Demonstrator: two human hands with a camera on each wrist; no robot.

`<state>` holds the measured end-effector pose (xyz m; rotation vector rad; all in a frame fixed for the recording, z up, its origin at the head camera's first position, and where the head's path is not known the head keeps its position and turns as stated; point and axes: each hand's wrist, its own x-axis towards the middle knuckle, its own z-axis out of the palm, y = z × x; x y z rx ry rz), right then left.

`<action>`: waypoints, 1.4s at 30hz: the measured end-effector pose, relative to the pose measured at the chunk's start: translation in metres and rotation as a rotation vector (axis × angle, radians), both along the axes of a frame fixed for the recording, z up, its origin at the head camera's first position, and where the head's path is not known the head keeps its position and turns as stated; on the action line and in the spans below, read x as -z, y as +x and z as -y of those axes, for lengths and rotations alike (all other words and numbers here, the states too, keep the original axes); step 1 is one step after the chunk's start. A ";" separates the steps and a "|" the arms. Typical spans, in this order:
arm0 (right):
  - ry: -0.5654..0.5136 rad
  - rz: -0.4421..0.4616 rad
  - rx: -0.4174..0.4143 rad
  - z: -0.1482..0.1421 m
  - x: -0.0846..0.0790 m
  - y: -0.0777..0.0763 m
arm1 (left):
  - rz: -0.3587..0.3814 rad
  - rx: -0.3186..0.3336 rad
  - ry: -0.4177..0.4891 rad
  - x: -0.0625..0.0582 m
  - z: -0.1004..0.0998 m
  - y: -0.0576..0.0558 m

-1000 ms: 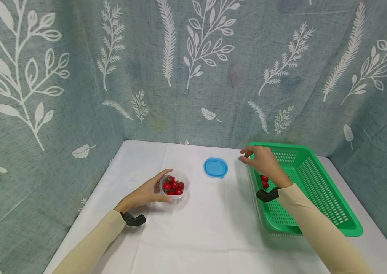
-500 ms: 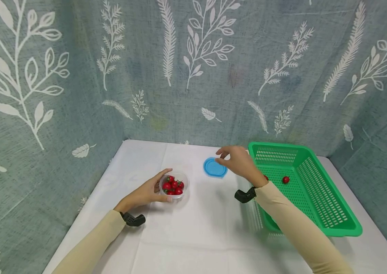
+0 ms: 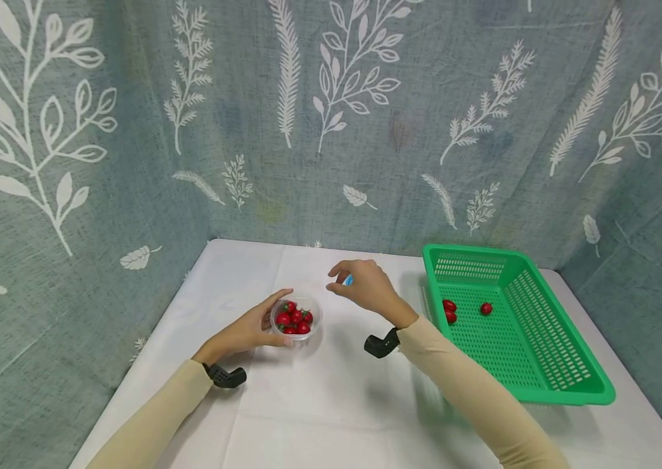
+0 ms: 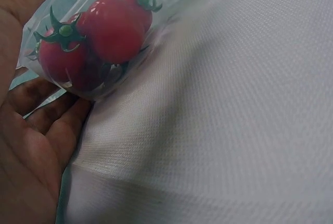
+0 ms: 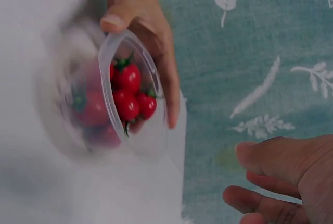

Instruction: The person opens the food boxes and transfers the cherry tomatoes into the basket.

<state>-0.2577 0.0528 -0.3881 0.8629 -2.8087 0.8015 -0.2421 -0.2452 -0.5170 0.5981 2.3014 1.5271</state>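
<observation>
A small clear plastic tub with several red cherry tomatoes in it stands on the white cloth. My left hand holds it from the left, thumb on the near side and fingers round the far side. Green stems show through its wall in the left wrist view. My right hand hovers to the right of the tub, apart from it, with its fingers loosely bent. In the right wrist view nothing shows between thumb and fingers. Behind that hand a blue lid is mostly hidden.
On the right side stands a green plastic basket with slotted walls. Two red tomatoes lie by its left wall and one tomato lies farther in. A grey-green leaf-print curtain bounds the white table at the back and sides.
My right hand has moved left from above the basket's left edge, passing over the blue lid toward the tub. The basket's tomatoes have come into view. My left hand and the tub have stayed put.
</observation>
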 end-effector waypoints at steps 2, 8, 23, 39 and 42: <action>0.004 0.007 -0.027 0.007 0.002 0.002 | -0.001 0.001 0.002 0.001 0.000 0.000; 0.041 0.031 -0.062 0.025 0.015 0.009 | -0.004 0.016 -0.002 0.002 0.001 0.000; 0.016 0.104 -0.081 0.053 0.044 0.008 | 0.005 0.020 0.016 0.000 0.002 -0.001; 0.053 0.108 -0.113 0.074 0.061 0.002 | -0.019 0.051 0.033 0.000 0.003 -0.001; 0.089 0.095 -0.100 0.077 0.062 0.002 | -0.023 0.065 0.037 0.000 0.003 -0.001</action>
